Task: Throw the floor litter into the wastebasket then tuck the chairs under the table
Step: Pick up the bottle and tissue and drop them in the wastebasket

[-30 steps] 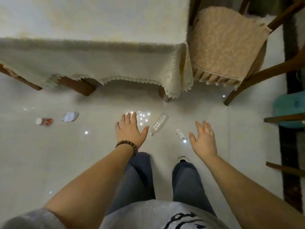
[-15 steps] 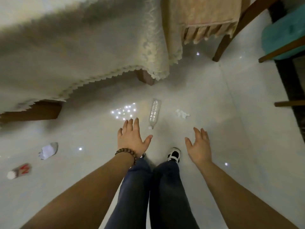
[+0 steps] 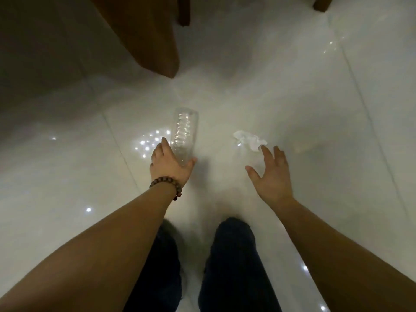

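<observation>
A clear plastic bottle [image 3: 184, 134] lies on the pale tiled floor, its near end toward me. My left hand [image 3: 171, 164], with a bead bracelet on the wrist, holds that near end between thumb and fingers. The bottle still rests on the floor. To the right lies a crumpled white tissue [image 3: 249, 140]. My right hand [image 3: 269, 176] hovers just short of it with fingers spread and nothing in it. No wastebasket or chair seat is in view.
A thick wooden table leg [image 3: 155, 41] stands on the floor beyond the bottle, with a thinner leg [image 3: 184, 10] behind it. Another wooden leg [image 3: 322, 3] shows at the top right. My legs in dark trousers [image 3: 229, 266] are below.
I have bent down close to the floor, so the table top has left the view. My left hand reached forward and closed around the bottle's near end. My right hand moved up to the tissue.
</observation>
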